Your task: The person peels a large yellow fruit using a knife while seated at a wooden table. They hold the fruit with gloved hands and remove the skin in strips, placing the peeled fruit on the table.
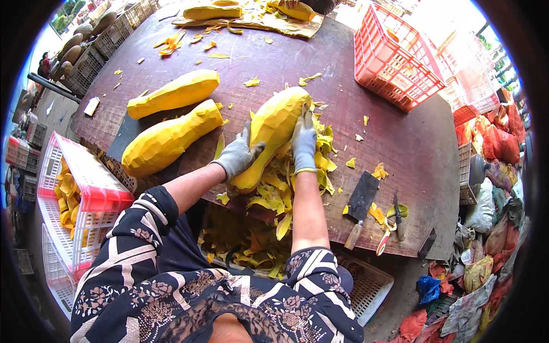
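Observation:
A large peeled yellow squash [274, 124] lies slanted on the worn tabletop [411, 150] before me, among peelings. My left hand [241, 153], in a grey work glove, grips its narrower near part. Gloved the same way, my right hand [304, 139] presses along the right side of its thick far end. Yellow-green peelings [274, 188] pile under and beside the squash and hang over the table edge. Two more peeled squashes, one farther off [173, 94] and one nearer [171, 139], rest to the left of my left hand.
To the right lie a cleaver [363, 195], a peeler [386, 238] and a small knife [398, 216]. A red crate [396, 60] stands at the far right. At left, a crate [103, 197] holds yellow pieces. Across the table, another person's hand [289, 3] touches a squash.

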A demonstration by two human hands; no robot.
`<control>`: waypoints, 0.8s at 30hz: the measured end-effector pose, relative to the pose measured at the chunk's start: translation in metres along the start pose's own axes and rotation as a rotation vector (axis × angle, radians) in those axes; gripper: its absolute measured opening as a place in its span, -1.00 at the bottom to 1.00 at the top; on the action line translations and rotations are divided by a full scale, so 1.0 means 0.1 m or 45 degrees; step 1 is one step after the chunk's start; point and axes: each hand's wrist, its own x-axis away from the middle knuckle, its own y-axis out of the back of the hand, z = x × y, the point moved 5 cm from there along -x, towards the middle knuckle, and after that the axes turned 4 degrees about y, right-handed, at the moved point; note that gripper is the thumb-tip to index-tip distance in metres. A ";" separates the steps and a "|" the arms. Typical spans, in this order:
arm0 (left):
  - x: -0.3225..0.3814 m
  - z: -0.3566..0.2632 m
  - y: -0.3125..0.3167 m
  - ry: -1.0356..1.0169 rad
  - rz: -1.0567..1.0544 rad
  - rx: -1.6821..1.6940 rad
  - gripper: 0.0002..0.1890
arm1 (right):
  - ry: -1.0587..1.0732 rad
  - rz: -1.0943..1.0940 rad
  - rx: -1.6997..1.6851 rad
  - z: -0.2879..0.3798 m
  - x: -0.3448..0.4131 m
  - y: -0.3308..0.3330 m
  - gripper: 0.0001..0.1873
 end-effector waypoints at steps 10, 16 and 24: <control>0.07 0.06 0.04 0.015 0.011 0.063 -0.05 | 0.141 -0.073 -0.054 -0.25 1.08 -0.14 -0.48; 0.05 0.00 0.01 -0.056 -0.009 0.099 -0.07 | -0.519 0.063 -0.587 -0.14 -0.11 0.08 -0.51; -0.12 0.31 -0.01 -0.076 0.056 0.319 -0.06 | 0.164 -0.004 -0.146 -0.61 1.73 -0.45 -0.52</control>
